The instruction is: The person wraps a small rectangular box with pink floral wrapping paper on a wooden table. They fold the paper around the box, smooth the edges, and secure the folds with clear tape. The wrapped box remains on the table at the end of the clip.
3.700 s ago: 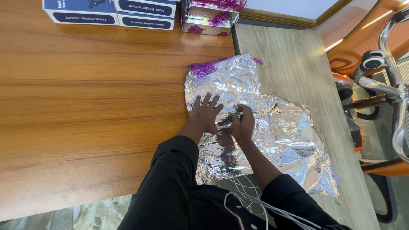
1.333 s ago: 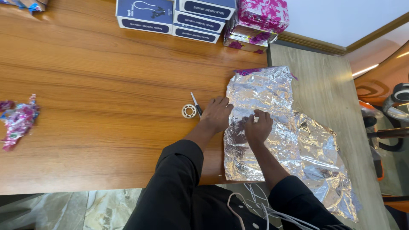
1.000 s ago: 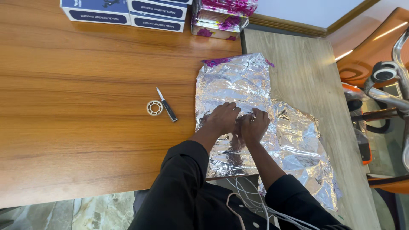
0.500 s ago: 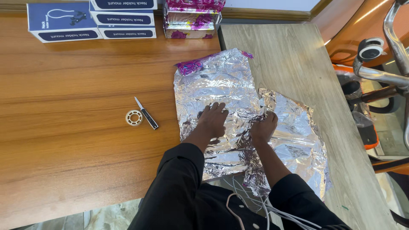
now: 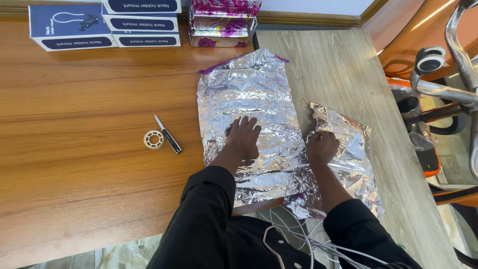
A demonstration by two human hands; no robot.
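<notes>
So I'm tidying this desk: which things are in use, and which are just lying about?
In use: silver wrapping sheet under left hand; torn-off piece in right hand.
Lying about: small knife, tape roll, blue boxes, wrapped boxes.

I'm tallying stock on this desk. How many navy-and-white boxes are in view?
3 navy-and-white boxes, all at the table's far edge: one flat at far left, and two stacked beside it, upper and lower. More may lie beyond the frame's top edge.
</notes>
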